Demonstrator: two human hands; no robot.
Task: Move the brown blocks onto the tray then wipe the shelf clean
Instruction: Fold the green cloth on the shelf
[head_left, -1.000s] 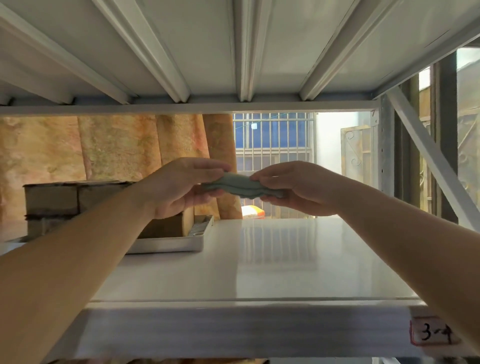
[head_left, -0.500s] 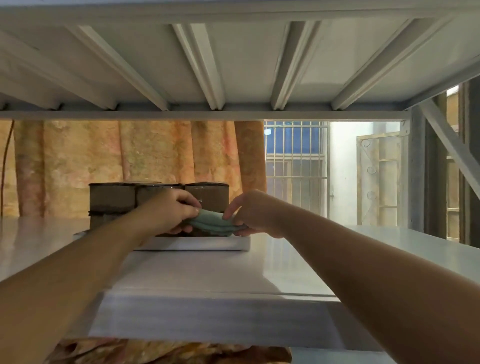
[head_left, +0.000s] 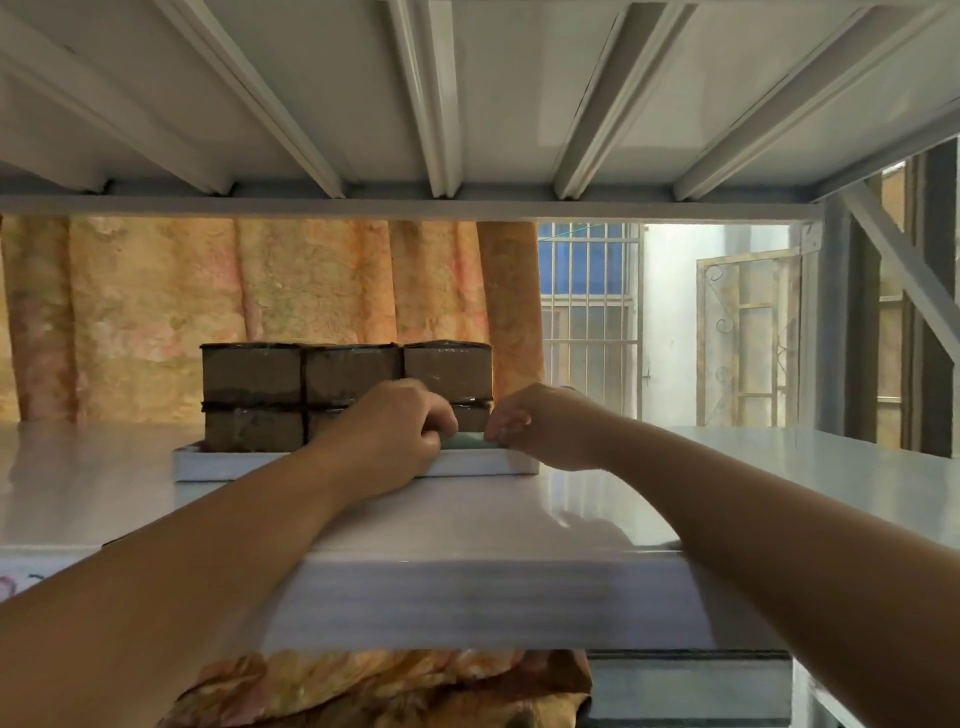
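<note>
Several brown blocks (head_left: 343, 384) stand stacked in two layers on a white tray (head_left: 228, 465) at the back left of the white shelf (head_left: 519, 514). My left hand (head_left: 395, 431) and my right hand (head_left: 545, 426) both reach in over the tray's front right part. Between them they pinch a folded pale green cloth (head_left: 465, 441), of which only a small strip shows above the tray's rim. The lower right blocks are partly hidden behind my hands.
The ribbed underside of the upper shelf (head_left: 467, 104) hangs low overhead. An orange curtain (head_left: 208, 296) hangs behind, with a barred window (head_left: 587, 312) to its right. A diagonal brace (head_left: 904, 270) and post stand at the right. Orange fabric (head_left: 389, 686) lies below.
Both hands have carried the green cloth lower and further back, from above the shelf down to the tray beside the blocks. The view has swung left and dropped.
</note>
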